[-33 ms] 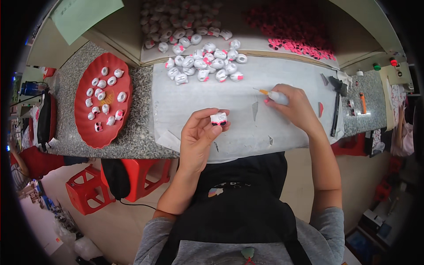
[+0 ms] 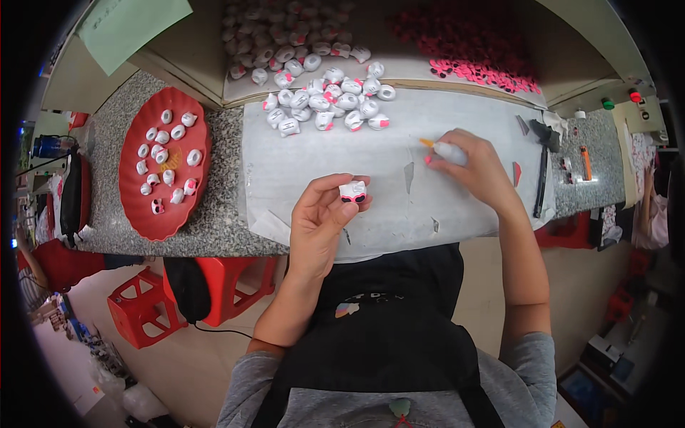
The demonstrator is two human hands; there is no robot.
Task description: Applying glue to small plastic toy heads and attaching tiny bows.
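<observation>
Speckled granite counter (image 2: 227,164), smooth white cat-shaped head (image 2: 352,190) in left hand (image 2: 320,214)

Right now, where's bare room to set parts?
Free: white sheet between white cat-shaped pieces and left hand; speckled grey granite between sheet and red scalloped tray. Crowded: among pieces; sheet's right edge by the long black tool.
</observation>
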